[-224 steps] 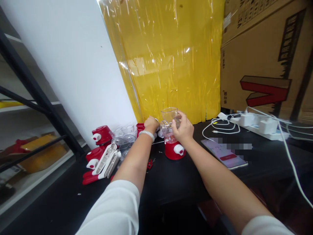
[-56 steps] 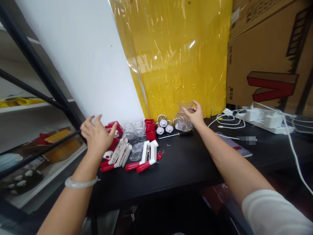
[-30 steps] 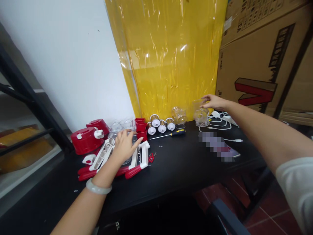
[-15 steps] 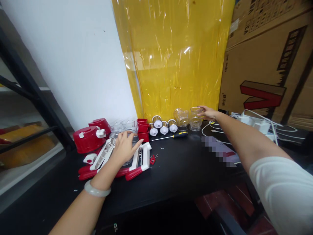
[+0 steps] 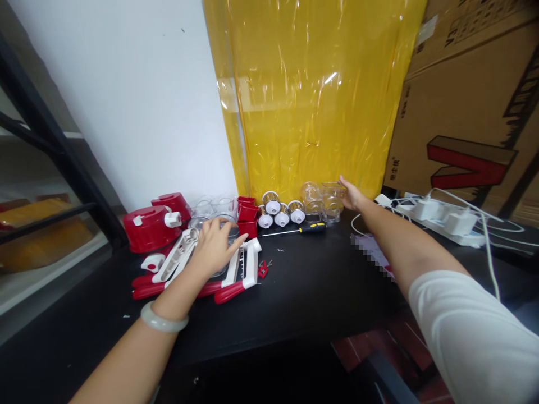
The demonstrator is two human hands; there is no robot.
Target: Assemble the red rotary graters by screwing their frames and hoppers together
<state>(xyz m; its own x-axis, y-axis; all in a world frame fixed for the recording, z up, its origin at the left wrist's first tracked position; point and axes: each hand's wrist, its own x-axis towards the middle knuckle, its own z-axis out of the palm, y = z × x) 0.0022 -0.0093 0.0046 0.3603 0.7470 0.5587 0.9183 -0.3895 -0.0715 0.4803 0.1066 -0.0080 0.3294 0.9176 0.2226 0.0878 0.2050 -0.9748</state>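
Observation:
My left hand (image 5: 214, 247) is over the left group of parts, fingers curved and thumb spread apart. Beneath and behind it are clear plastic containers (image 5: 223, 206), partly covered by the fingers. White frames with red handles (image 5: 229, 293) lie under my left wrist and beside the palm. At the back right, my right hand (image 5: 352, 196) is wrapped against the right side of a clear plastic container (image 5: 332, 209), its fingers partly hidden. Another clear container (image 5: 311, 197) stands just left of that one.
Red round housings (image 5: 147, 229) and red hoppers (image 5: 247, 227) sit left of several metal grater drums (image 5: 297, 212). A screwdriver (image 5: 314, 228) and small red parts (image 5: 263, 269) lie in front. White chargers and cables (image 5: 458, 221) are at right, below a cardboard box (image 5: 463, 112).
My right hand has moved down to the side of the clear container, which now sits closer to its neighbour. My left hand stays nearly in place. The view has turned slightly.

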